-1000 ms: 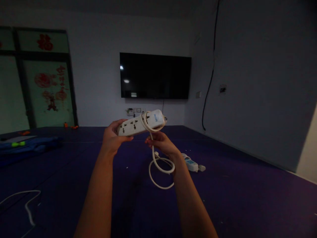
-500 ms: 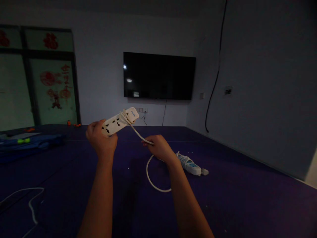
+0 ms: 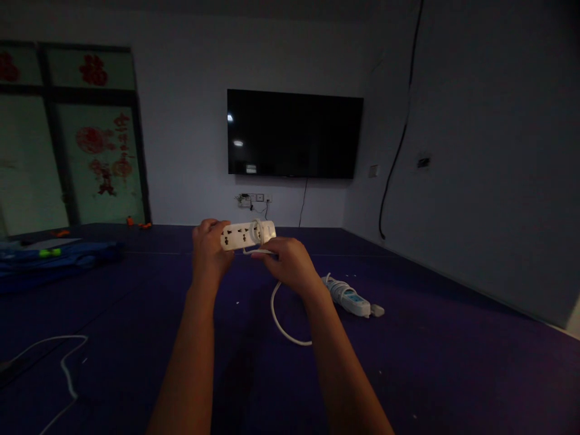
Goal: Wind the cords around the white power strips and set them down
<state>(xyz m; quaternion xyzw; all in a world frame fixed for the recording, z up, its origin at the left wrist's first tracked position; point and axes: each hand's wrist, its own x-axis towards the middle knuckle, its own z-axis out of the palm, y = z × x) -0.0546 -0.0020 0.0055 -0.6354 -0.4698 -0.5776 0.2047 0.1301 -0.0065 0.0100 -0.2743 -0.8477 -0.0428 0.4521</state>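
Observation:
A white power strip (image 3: 236,236) is held up above the purple surface, nearly level. My left hand (image 3: 210,244) is closed around its left end. Turns of its white cord (image 3: 257,231) wrap the strip close to the right end. My right hand (image 3: 290,261) is closed on the cord just below that end, its fingertips partly hidden. From there the cord hangs in a loop (image 3: 281,326) that passes behind my right forearm. A second power strip (image 3: 353,301), white and blue with its cord wound round it, lies to the right of my right forearm.
The purple surface (image 3: 435,362) runs up to the walls. Blue cloth (image 3: 86,254) lies at the left, and a thin white cable (image 3: 67,368) at the lower left. A television (image 3: 294,134) hangs on the far wall; a dark cable (image 3: 393,163) hangs down the right wall.
The power strip has turned from slanting to nearly level. My left hand has moved right with it. My right hand is now at the strip's right end, with the cord drawn in beneath.

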